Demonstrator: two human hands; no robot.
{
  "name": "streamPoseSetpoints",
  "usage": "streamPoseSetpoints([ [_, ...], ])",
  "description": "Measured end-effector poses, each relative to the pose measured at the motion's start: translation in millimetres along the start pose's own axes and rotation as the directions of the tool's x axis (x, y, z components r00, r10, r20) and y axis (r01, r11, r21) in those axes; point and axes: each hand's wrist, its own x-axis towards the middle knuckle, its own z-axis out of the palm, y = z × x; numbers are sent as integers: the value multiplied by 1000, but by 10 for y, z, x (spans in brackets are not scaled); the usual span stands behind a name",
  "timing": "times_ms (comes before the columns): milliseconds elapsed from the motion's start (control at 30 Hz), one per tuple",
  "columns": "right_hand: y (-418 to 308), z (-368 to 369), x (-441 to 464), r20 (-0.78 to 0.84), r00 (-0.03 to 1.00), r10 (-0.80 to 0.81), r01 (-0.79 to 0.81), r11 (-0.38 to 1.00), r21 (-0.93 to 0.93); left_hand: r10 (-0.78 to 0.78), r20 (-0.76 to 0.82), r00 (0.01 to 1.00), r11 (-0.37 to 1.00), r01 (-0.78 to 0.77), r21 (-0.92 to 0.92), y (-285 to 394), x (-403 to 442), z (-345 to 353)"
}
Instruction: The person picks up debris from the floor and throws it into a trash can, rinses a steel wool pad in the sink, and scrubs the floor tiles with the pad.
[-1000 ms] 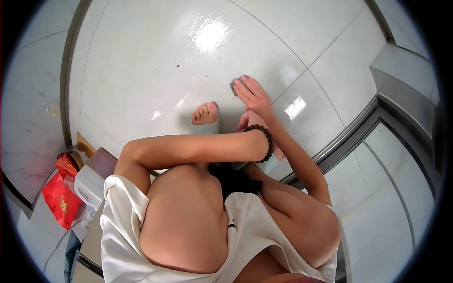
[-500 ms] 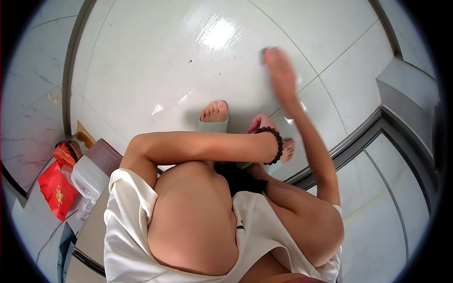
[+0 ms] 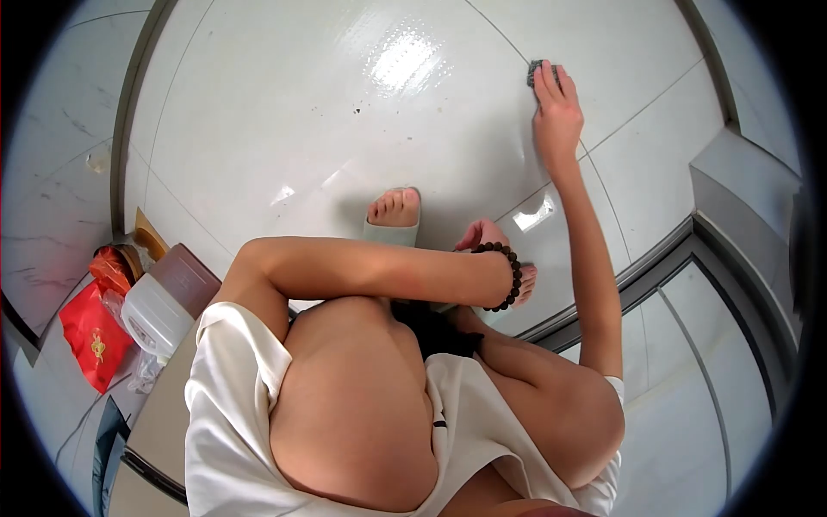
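Observation:
My right hand (image 3: 558, 116) reaches far out over the pale tiled floor (image 3: 258, 103). Its fingers press down on a small dark grey scouring pad (image 3: 535, 74), which lies flat against the tile near a grout line. My left arm lies across my knees, and a dark bead bracelet (image 3: 517, 280) circles its wrist. Past the bracelet my left hand (image 3: 484, 234) hangs low between my feet. Its fingers are mostly out of sight, and I see nothing held there. Small dark specks (image 3: 357, 110) dot the floor ahead of my slippered foot (image 3: 394, 207).
A white plastic jug (image 3: 157, 314), a red bag (image 3: 93, 336) and a brownish box (image 3: 188, 280) stand close together at the left. A dark metal door track (image 3: 663, 258) runs along the right. Bright light reflects off the tiles ahead.
My right hand has slid to the right and slightly farther out across the floor, taking the scouring pad with it. My left hand stays in nearly the same place.

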Motion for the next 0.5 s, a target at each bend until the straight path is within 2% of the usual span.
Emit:
streamPoseSetpoints([
  [67,-105,54,-18,-39,999,-2,2,1000,-1,0,-2,1000,1000,0,4,-11,25,-31],
  [133,-248,91,-158,-53,994,-92,94,995,41,0,2,1000,1000,0,-3,-8,39,-27],
  [167,-442,73,-281,17,988,-155,150,974,172,1,19,1000,1000,-1,-10,5,62,-19],
  [267,-742,45,-424,60,974,-220,198,946,257,7,15,1000,1000,-7,-2,3,61,-41],
  [500,-1010,82,-518,71,958,-279,245,920,306,5,31,1000,1000,-5,3,15,64,3],
])
